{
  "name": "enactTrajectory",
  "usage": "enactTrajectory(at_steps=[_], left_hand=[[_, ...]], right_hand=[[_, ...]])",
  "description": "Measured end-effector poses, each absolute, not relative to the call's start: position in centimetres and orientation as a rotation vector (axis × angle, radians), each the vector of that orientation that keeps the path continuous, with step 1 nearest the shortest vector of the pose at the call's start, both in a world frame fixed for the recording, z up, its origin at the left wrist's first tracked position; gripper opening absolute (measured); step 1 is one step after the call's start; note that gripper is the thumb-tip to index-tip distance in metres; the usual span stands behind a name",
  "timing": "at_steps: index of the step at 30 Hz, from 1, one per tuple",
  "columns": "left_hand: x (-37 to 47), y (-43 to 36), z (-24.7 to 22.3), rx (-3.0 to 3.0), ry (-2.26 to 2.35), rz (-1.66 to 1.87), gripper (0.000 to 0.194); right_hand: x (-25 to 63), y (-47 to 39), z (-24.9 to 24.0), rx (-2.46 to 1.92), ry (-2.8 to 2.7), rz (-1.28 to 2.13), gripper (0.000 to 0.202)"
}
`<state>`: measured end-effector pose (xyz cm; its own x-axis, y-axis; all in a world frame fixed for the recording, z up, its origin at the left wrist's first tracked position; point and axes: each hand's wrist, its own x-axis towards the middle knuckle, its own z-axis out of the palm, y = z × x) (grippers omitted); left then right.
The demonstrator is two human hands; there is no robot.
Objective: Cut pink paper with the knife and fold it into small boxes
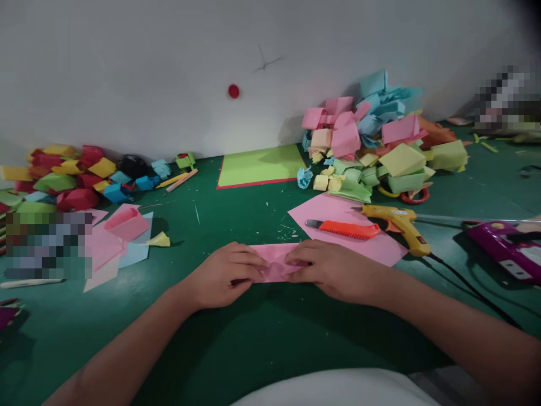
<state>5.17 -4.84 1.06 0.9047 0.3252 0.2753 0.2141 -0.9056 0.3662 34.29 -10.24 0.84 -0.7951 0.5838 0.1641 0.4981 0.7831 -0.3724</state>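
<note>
A folded pink paper (pixel 278 263) lies flat on the green table (pixel 270 332) in front of me. My left hand (pixel 228 273) grips its left end, fingers curled onto the sheet. From the other side, my right hand (pixel 327 269) holds the right end the same way. Only the middle of the paper shows; its ends are under my fingers. Just beyond my right hand rests a pink sheet (pixel 355 248), with an orange utility knife (pixel 349 228) on top. A yellow glue gun (pixel 397 223) lies across that sheet's right edge.
Folded paper pieces are heaped at the back right (pixel 346 138) and back left (pixel 80 180). A lime green sheet (pixel 262 166) lies against the wall. Loose pink sheets (pixel 101 242) are at left. At right sits a purple power strip (pixel 505 251), with the glue gun's cord (pixel 469 285) nearby.
</note>
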Motion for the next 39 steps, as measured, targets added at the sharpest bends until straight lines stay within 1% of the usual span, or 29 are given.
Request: enactTrajectory(at_steps=[7,19,39], left_hand=[[4.8,-4.4,0.8,2.792,0.457,0.549,0.015],[4.4,-3.8,0.3,2.874,0.614,0.504,0.018],[4.4,-3.6,0.1,2.9,0.602,0.473,0.019]], right_hand=[[34.5,-10.3,0.6,-0.841,-2.693,0.471,0.055],[34.7,-10.3,0.4,-0.858,-2.682,0.486,0.046],[34.6,-10.2,0.6,-0.879,-2.684,0.522,0.044]])
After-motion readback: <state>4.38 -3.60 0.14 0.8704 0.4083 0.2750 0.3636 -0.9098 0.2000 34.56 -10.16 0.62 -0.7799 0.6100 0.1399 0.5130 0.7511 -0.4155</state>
